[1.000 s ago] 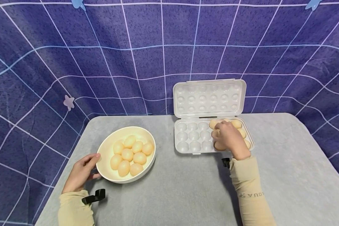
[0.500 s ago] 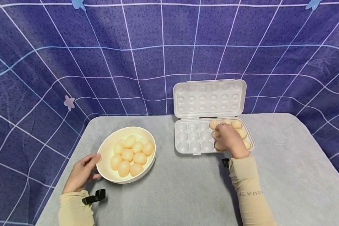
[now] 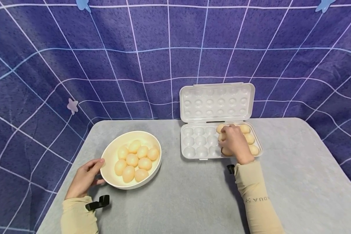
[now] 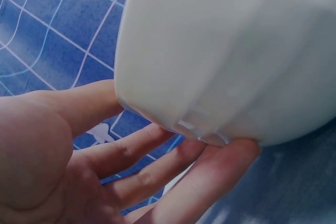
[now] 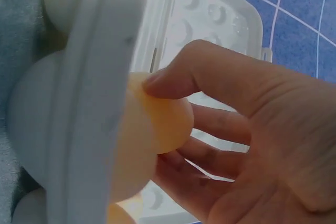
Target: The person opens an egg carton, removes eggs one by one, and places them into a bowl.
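Observation:
A white egg carton lies open on the grey table, its lid standing up behind it. Several tan eggs fill its right-hand cups; the left cups are bare. My right hand is over the carton's middle, thumb and fingers curled round one egg that sits low at a cup; the right hand hides part of it. My left hand rests against the left side of a white bowl holding several eggs. Seen by the wrist camera, the left hand lies with straight fingers on the bowl.
The grey table is backed by a blue cloth with a white grid that hangs close behind the carton lid. Bowl and carton stand about a hand's width apart.
The right hand has crept slightly left and farther into the carton with its egg. The left hand and the bowl have stayed put.

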`<state>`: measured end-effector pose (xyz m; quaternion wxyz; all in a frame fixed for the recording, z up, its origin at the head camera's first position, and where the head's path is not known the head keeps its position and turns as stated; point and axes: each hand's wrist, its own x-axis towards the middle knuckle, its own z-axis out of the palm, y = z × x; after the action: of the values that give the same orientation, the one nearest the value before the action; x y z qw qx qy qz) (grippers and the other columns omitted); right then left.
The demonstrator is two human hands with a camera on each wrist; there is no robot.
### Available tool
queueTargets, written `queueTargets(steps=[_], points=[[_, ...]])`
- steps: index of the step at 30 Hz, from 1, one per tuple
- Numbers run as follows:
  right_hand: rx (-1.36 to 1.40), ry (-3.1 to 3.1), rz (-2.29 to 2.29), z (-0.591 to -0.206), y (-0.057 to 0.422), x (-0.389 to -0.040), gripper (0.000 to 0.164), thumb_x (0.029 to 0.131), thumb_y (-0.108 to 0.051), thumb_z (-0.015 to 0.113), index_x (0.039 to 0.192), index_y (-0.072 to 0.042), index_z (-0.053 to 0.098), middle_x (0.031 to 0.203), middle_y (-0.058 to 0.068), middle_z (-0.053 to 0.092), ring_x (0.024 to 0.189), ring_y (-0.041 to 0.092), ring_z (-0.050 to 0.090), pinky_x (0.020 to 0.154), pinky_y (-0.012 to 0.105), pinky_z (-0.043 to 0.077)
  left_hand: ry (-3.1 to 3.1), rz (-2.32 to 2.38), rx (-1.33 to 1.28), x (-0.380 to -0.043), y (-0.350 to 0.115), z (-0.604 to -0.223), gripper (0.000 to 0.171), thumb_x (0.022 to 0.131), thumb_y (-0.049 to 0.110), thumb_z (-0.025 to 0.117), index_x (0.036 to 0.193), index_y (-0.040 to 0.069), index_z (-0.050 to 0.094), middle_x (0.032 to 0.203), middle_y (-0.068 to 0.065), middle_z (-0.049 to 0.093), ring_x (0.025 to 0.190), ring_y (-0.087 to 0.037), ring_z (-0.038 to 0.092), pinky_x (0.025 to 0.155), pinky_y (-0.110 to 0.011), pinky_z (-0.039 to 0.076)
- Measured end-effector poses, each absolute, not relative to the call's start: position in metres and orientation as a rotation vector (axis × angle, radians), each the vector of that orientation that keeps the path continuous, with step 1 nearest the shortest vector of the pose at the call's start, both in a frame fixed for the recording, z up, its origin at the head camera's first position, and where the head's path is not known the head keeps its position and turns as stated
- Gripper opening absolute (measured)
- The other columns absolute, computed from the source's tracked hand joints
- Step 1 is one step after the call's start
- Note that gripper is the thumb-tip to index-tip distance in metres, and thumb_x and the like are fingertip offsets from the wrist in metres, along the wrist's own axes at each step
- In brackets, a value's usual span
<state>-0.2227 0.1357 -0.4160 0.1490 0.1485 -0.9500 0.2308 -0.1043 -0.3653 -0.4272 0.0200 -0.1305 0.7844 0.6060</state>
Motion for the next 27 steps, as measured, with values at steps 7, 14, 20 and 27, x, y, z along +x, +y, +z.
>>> queueTargets(steps=[7, 14, 20, 27], points=[[0.471, -2.670, 0.680, -0.412, 0.134, -0.221, 0.030, 0.059, -0.006, 0.072, 0.087, 0.003, 0.066, 0.084, 0.019, 0.058, 0.078, 0.036, 0.054, 0.070, 0.046, 0.045, 2.456, 1.851, -0.409, -0.104, -0.364, -0.428, 0.061, 0.092, 0.039, 0.053, 0.129, -0.008, 0.040, 0.093, 0.004, 0.061, 0.082, -0.005, 0.061, 0.066, -0.037, 0.059], [0.497, -2.596, 0.715, -0.403, 0.128, -0.218, 0.033, 0.057, -0.009, 0.074, 0.087, 0.001, 0.065, 0.084, 0.015, 0.058, 0.078, 0.033, 0.053, 0.067, 0.043, 0.045, 2.453, 1.843, -0.407, -0.105, -0.366, -0.429, 0.062, 0.093, 0.039, 0.053, 0.131, -0.008, 0.039, 0.094, 0.004, 0.061, 0.083, -0.003, 0.060, 0.066, -0.035, 0.059], [0.516, -2.568, 0.748, -0.393, 0.119, -0.212, 0.033, 0.058, -0.010, 0.073, 0.089, 0.000, 0.065, 0.087, 0.013, 0.057, 0.080, 0.031, 0.052, 0.065, 0.040, 0.045, 2.444, 1.855, -0.409, -0.104, -0.366, -0.429, 0.061, 0.092, 0.038, 0.054, 0.130, -0.008, 0.041, 0.093, 0.006, 0.061, 0.082, -0.004, 0.061, 0.065, -0.036, 0.059], [0.552, -2.505, 0.797, -0.383, 0.105, -0.204, 0.034, 0.059, -0.009, 0.073, 0.092, -0.002, 0.065, 0.092, 0.012, 0.058, 0.087, 0.030, 0.050, 0.069, 0.038, 0.045, 2.465, 1.849, -0.407, -0.103, -0.364, -0.429, 0.059, 0.092, 0.039, 0.054, 0.127, -0.007, 0.043, 0.092, 0.005, 0.061, 0.082, -0.004, 0.061, 0.066, -0.036, 0.058]])
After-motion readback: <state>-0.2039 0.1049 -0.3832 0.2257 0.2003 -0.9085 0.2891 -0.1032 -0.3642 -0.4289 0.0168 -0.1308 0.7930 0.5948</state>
